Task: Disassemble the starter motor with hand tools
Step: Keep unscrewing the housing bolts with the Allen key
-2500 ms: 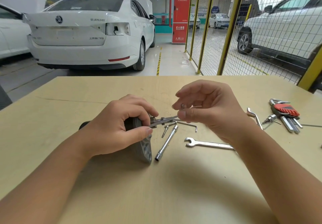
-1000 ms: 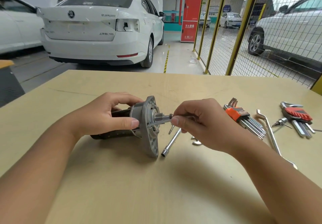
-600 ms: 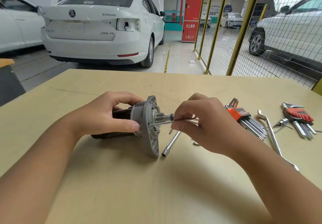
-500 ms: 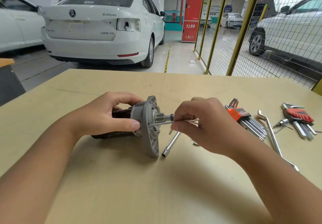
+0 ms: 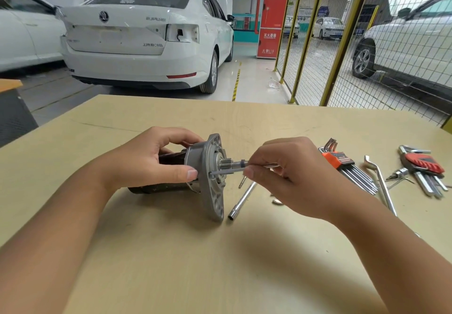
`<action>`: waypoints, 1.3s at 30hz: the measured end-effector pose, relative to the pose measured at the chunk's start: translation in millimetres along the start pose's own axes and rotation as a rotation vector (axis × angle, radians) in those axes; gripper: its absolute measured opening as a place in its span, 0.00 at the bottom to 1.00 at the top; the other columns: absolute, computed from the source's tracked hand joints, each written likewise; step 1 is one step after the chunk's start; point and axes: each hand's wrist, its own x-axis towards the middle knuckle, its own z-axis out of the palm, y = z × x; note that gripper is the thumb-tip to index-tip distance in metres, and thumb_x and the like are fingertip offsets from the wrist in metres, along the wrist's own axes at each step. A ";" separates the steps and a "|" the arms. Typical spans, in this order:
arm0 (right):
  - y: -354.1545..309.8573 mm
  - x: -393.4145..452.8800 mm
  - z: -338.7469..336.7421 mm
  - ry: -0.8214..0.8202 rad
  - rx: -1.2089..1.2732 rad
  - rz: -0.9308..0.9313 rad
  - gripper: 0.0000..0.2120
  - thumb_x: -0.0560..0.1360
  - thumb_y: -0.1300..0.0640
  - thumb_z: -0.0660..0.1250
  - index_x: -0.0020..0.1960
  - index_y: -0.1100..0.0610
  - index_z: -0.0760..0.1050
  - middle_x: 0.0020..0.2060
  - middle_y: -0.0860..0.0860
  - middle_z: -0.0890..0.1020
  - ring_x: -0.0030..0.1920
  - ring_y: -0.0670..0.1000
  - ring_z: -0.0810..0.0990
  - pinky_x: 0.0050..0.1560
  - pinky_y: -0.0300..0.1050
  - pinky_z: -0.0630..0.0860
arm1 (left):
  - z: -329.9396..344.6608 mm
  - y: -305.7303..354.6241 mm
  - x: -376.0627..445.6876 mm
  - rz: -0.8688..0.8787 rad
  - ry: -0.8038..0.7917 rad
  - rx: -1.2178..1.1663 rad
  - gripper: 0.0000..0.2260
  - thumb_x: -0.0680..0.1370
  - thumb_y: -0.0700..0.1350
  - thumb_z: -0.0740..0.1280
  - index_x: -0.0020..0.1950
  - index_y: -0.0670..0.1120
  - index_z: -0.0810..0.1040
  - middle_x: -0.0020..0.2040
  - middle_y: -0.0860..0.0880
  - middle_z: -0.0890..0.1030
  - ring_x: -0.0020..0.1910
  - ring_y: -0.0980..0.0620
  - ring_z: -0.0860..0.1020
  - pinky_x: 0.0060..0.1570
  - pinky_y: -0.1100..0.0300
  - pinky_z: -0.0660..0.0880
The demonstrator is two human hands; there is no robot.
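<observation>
Right hand point(image 5: 291, 176) pinches a hex key point(image 5: 227, 170) into the starter motor point(image 5: 205, 179), left hand point(image 5: 149, 159) gripping its body; a tilted key could slip, rounding the bolt.

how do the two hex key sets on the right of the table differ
The orange-holder hex key set lies nearer the right hand; the red-holder hex key set lies farther right, past the bent metal bar. The orange set's keys look thinner and more numerous; the red set's look fewer and thicker. Both lie flat on the table, untouched, bent ends pointing away and long ends toward the person.
</observation>
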 end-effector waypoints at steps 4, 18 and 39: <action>2.7 -0.6 -0.9 0.025 0.007 0.010 0.10 0.77 0.51 0.68 0.43 0.55 0.83 0.33 0.45 0.80 0.36 0.47 0.78 0.38 0.48 0.75 | -0.4 0.6 -1.9 -0.013 -0.006 -0.002 0.23 0.66 0.57 0.76 0.61 0.60 0.82 0.60 0.55 0.83 0.55 0.56 0.83 0.55 0.66 0.76; 6.7 -1.9 -2.5 0.103 0.147 0.057 0.07 0.75 0.55 0.71 0.38 0.54 0.82 0.28 0.46 0.78 0.28 0.50 0.77 0.28 0.42 0.72 | -1.4 2.0 -1.1 -0.031 -0.028 -0.005 0.22 0.68 0.56 0.76 0.62 0.60 0.82 0.63 0.55 0.83 0.59 0.48 0.84 0.63 0.45 0.78; 1.7 -4.0 5.9 -0.022 0.256 0.071 0.08 0.78 0.56 0.71 0.41 0.57 0.83 0.28 0.45 0.76 0.30 0.46 0.72 0.32 0.37 0.67 | 0.1 3.2 -1.4 -0.039 -0.025 -0.044 0.23 0.65 0.57 0.77 0.60 0.59 0.82 0.60 0.54 0.84 0.51 0.53 0.85 0.51 0.66 0.77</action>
